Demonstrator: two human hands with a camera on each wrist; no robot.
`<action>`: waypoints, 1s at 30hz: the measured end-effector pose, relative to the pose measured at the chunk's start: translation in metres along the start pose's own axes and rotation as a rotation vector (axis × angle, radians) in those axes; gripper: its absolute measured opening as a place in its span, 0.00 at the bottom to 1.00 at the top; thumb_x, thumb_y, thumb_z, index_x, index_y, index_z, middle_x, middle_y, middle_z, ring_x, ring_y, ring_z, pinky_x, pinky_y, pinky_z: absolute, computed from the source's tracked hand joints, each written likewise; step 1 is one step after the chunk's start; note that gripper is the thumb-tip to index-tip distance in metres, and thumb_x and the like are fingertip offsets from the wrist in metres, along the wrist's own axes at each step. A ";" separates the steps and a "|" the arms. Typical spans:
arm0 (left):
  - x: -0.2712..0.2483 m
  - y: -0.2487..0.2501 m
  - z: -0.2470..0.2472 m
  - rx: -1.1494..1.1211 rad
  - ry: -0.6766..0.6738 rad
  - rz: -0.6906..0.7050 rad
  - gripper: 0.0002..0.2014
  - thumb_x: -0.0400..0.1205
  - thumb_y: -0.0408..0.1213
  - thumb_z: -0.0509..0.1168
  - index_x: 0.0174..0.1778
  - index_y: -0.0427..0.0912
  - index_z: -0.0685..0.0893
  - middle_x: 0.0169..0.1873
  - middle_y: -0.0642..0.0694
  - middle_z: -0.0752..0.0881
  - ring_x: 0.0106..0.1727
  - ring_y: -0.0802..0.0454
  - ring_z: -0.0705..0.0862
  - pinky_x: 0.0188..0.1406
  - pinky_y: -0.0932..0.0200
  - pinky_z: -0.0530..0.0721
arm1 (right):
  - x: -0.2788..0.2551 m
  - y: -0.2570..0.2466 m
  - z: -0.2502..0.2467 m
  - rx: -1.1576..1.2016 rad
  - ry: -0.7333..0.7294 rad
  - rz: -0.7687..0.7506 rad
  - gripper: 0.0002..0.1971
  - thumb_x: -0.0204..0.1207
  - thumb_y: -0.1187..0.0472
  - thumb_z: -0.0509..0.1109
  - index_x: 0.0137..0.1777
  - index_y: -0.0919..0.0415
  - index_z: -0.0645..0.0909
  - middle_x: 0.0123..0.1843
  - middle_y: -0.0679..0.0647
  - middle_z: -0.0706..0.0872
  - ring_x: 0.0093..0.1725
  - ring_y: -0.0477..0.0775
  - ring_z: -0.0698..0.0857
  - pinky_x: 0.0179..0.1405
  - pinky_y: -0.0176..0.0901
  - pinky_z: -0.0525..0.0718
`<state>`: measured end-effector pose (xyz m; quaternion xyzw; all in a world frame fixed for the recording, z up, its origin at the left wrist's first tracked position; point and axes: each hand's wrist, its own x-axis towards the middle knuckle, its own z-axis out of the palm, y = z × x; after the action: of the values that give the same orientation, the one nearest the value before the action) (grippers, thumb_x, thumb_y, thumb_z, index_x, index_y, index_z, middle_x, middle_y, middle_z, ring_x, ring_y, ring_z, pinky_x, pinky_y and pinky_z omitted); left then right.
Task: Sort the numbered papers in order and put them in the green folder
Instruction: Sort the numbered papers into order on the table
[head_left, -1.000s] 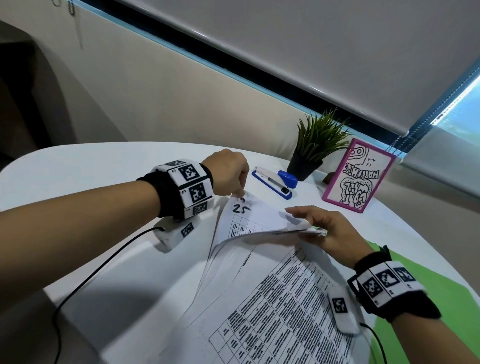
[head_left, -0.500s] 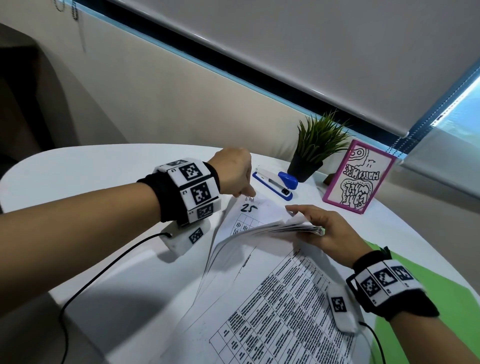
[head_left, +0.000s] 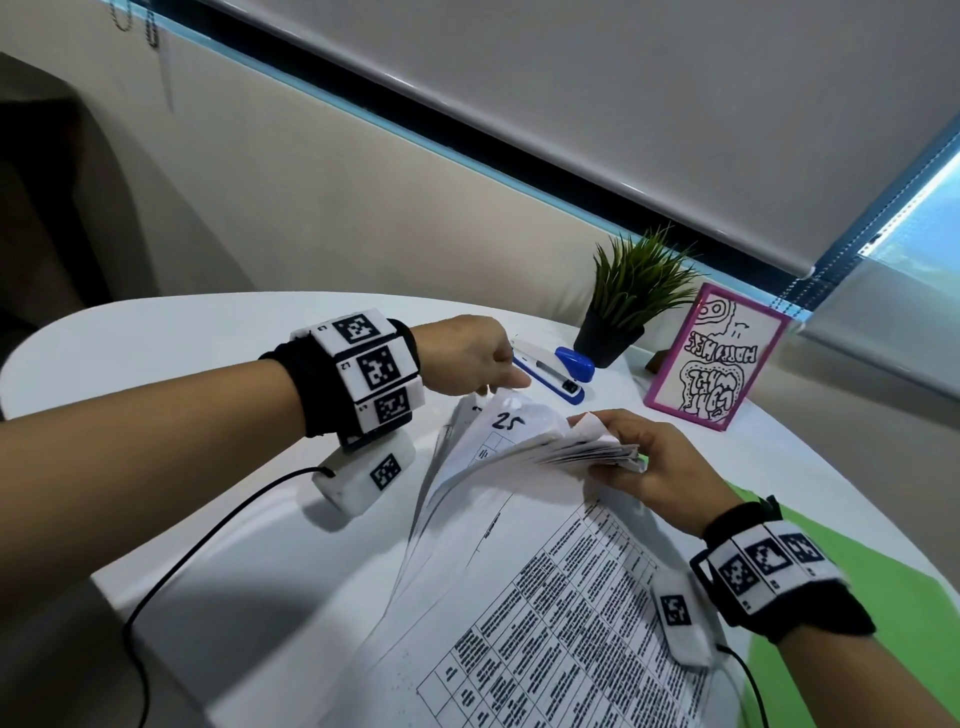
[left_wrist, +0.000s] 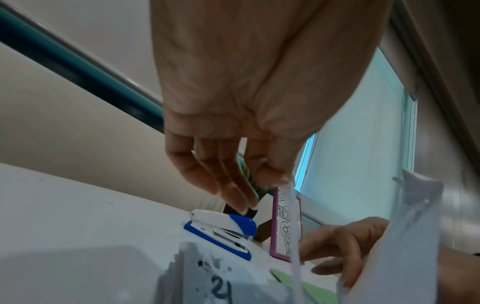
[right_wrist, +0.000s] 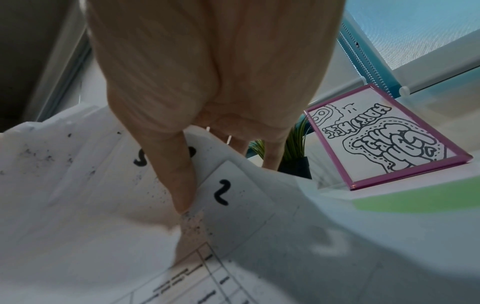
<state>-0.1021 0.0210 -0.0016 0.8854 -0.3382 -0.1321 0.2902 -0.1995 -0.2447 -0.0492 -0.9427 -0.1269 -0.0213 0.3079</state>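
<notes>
A stack of printed, hand-numbered papers (head_left: 545, 597) lies on the white table (head_left: 208, 519). My right hand (head_left: 613, 447) grips the raised far corners of a bundle of sheets, thumb on top (right_wrist: 182, 176) and fingers underneath. The top exposed sheet (head_left: 506, 421) reads 25. My left hand (head_left: 501, 387) pinches the far corner of a single sheet (left_wrist: 292, 205) between thumb and forefinger, above a sheet marked 21 (left_wrist: 221, 288). The green folder (head_left: 883, 597) lies flat under and to the right of the stack.
A blue and white stapler (head_left: 556, 371) sits just beyond my left hand. A small potted plant (head_left: 634, 296) and a pink-framed drawing (head_left: 717, 364) stand behind the papers. Black wrist cables trail over the table's near left side.
My left hand has shifted slightly right while pinching the sheet corner. My right hand has bent the bundle of corners up higher and curled them more.
</notes>
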 end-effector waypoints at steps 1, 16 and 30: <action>0.000 0.001 0.000 -0.050 -0.033 0.017 0.19 0.86 0.48 0.62 0.29 0.45 0.78 0.33 0.51 0.84 0.26 0.64 0.78 0.24 0.76 0.72 | 0.000 0.000 0.000 0.001 0.005 -0.002 0.08 0.70 0.73 0.78 0.47 0.70 0.84 0.64 0.40 0.85 0.63 0.45 0.84 0.63 0.40 0.80; 0.011 -0.012 0.005 0.074 -0.051 -0.086 0.13 0.85 0.44 0.64 0.58 0.40 0.84 0.56 0.47 0.87 0.57 0.47 0.85 0.56 0.56 0.79 | -0.009 -0.006 -0.010 0.154 0.048 0.074 0.13 0.68 0.74 0.79 0.47 0.59 0.83 0.42 0.50 0.90 0.45 0.51 0.87 0.50 0.40 0.83; 0.017 -0.018 0.017 0.300 0.175 -0.009 0.06 0.75 0.32 0.71 0.44 0.46 0.88 0.44 0.48 0.87 0.46 0.47 0.82 0.41 0.58 0.76 | -0.011 -0.013 -0.008 0.187 0.043 0.059 0.13 0.72 0.75 0.76 0.53 0.59 0.86 0.50 0.49 0.92 0.53 0.48 0.90 0.56 0.33 0.84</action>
<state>-0.0874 0.0126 -0.0266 0.9284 -0.3238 -0.0037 0.1824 -0.2136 -0.2419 -0.0363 -0.9125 -0.0940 -0.0205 0.3976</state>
